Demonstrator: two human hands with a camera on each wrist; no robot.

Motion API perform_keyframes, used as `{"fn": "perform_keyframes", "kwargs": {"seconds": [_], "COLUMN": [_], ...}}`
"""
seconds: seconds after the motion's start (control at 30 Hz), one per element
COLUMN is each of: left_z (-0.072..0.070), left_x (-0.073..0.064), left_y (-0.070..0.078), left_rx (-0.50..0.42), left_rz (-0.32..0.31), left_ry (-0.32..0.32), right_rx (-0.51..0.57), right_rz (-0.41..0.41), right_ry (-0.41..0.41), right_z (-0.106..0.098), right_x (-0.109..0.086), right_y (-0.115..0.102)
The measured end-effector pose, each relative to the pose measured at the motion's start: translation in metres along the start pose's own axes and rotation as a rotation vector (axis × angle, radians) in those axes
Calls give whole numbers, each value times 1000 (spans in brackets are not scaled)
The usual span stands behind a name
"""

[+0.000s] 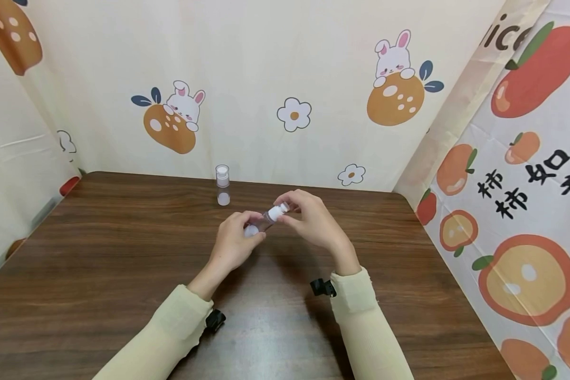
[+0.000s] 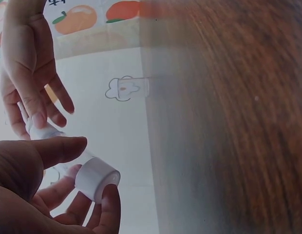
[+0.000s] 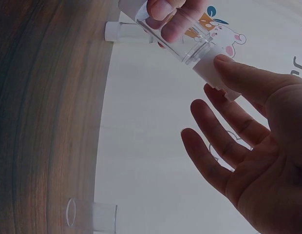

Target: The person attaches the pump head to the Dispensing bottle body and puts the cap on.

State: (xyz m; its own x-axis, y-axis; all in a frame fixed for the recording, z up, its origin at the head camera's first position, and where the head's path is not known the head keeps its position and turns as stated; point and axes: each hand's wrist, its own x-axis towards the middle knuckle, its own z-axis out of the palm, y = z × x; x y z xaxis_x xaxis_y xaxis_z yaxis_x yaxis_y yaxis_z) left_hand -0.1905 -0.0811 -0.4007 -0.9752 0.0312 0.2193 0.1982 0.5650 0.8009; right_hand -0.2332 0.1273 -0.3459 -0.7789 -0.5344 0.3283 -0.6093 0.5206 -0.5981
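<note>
My left hand (image 1: 233, 241) grips a small clear pump bottle (image 3: 165, 43) near its white base (image 2: 96, 178), holding it tilted above the table. At the bottle's upper end, my right hand (image 1: 313, 220) pinches the white pump top (image 3: 209, 68) between thumb and forefinger. Its other fingers spread away from the bottle in the right wrist view. A second clear bottle (image 1: 222, 184) with a white top and base stands upright near the table's back edge. A clear, colourless cap (image 3: 104, 218) sits on the table in the right wrist view; in the head view I cannot make it out.
The brown wooden table (image 1: 100, 264) spreads under both hands. Behind it hangs a cream curtain (image 1: 247, 63) printed with rabbits and flowers. A fruit-patterned cloth (image 1: 527, 211) borders the right side. Black mounts sit at both sleeve cuffs.
</note>
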Motion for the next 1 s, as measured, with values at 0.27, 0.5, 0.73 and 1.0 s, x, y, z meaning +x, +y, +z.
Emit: {"fn": "perform_keyframes", "kwargs": {"seconds": [0.27, 0.5, 0.73, 1.0], "left_z": [1, 2, 2, 4], "left_x": [-1, -1, -1, -1], "left_y": [1, 0, 0, -1], "left_rx": [-10, -3, 9, 6], "left_rz": [4, 7, 13, 15], "left_ry": [1, 5, 5, 8], "right_rx": [-18, -20, -34, -76], "right_rz": [51, 80, 118, 157], "right_ry": [2, 27, 59, 73], "right_z": [1, 3, 6, 7], "right_x": [0, 1, 0, 0], "right_y": [1, 1, 0, -1]}}
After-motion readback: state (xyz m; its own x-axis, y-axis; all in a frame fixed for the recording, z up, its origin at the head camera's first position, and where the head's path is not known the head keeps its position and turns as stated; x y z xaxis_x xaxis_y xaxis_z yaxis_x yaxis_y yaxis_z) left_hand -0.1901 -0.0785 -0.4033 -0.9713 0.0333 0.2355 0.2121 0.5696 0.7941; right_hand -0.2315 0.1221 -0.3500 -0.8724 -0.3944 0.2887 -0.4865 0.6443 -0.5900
